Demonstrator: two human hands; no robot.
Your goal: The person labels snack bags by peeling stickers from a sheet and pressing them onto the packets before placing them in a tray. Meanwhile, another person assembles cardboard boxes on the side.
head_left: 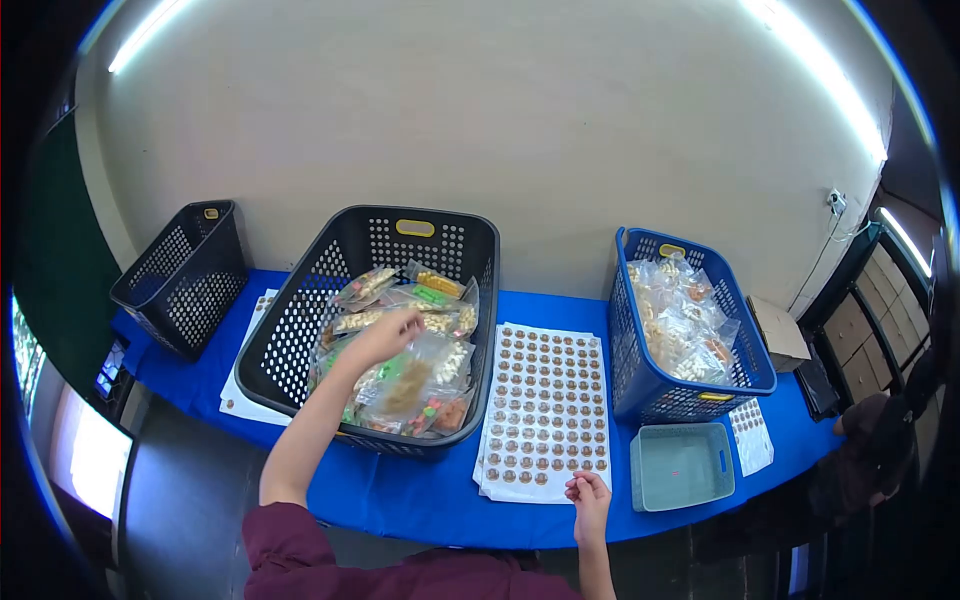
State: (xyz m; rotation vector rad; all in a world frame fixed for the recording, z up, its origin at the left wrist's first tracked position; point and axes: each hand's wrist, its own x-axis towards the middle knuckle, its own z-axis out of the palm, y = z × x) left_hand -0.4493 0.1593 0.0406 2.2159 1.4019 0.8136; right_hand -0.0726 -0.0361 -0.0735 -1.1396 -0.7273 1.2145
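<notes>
My left hand (pixel 388 337) reaches over the large black basket (pixel 285 335) with its fingers bent together at the top of a clear plastic bag (pixel 405 388) with brownish contents. The bag looks blurred and lies above other packets (pixel 440 283) of pale, green, red and yellow items. My right hand (pixel 589 492) is near the lower right corner of a sheet of round stickers (pixel 545 405), its thumb and fingertips pinched together. Whatever may be between those fingertips is too small to make out.
A blue basket (pixel 625 370) holding clear packets stands at the right, with a small grey-green tray (pixel 683 468) before it. An empty dark basket (pixel 190 280) stands at the left. Beyond are a cardboard box (pixel 778 333) and another person (pixel 865 450) at the far right.
</notes>
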